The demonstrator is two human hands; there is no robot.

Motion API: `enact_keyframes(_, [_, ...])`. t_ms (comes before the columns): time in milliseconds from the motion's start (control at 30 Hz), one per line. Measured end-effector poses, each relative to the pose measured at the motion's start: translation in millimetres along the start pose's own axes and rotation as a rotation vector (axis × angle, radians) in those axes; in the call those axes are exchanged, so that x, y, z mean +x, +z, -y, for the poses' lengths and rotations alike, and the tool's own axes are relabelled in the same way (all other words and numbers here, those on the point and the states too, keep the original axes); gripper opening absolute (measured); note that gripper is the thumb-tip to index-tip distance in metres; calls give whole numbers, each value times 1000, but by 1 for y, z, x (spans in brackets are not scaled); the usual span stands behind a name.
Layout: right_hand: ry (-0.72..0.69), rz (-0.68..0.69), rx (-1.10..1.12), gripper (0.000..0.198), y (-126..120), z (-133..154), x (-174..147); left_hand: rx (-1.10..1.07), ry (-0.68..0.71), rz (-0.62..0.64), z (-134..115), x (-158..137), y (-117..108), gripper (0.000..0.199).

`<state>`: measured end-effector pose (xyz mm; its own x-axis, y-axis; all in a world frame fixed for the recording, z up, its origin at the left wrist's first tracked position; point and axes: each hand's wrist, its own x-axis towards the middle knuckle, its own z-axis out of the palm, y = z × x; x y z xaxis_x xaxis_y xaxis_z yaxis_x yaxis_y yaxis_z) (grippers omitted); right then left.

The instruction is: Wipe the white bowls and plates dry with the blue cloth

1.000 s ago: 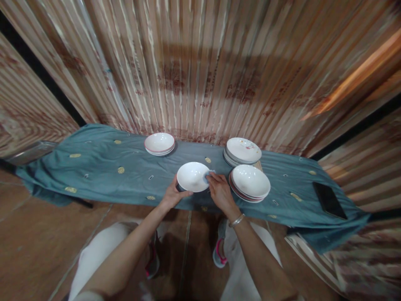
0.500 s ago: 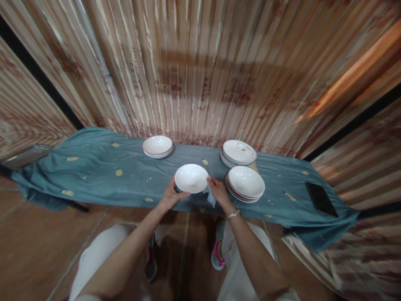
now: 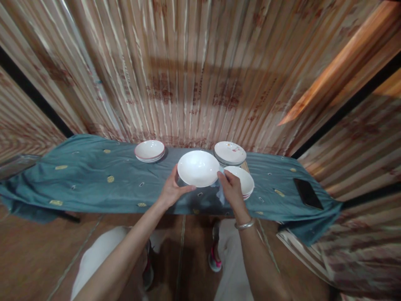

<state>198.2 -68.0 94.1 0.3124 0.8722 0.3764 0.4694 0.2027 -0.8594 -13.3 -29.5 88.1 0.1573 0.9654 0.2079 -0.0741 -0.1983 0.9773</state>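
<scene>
A plain white bowl (image 3: 198, 168) is held up above the table, its inside facing me. My left hand (image 3: 171, 190) grips its left rim, thumb along the near edge. At the right rim, my right hand (image 3: 231, 188) is closed with a light blue cloth (image 3: 221, 193) pinched against the bowl. Just behind that hand stands a stack of white bowls (image 3: 247, 180), partly hidden by it. Farther back sits a stack of plates (image 3: 230, 152), the top one with a floral print. To the left is a stack of red-rimmed bowls (image 3: 149, 150).
The long table wears a teal cloth (image 3: 122, 196) with yellow pineapple prints. A black phone (image 3: 307, 193) lies at the right end, and a tray-like object (image 3: 19, 165) is at the far left. Pleated curtains (image 3: 188, 83) hang behind, between dark poles.
Both hands have lifted the bowl up and closer to me, slightly rightward. It now looks larger, and my right hand covers part of the nearby bowl stack. The view has shifted a little.
</scene>
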Motion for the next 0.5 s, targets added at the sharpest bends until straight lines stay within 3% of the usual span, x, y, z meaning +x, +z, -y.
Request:
enact_keyframes(133, [-3, -61, -11, 41, -47, -3, 3, -16, 60, 100, -6, 9, 44, 106])
enact_keyframes(300, [79, -129, -101, 47, -100, -28, 2, 56, 72, 186, 7, 16, 96, 98])
enact_keyframes(500, [136, -163, -171, 52, -123, -62, 3, 123, 117, 235, 29, 23, 129, 90])
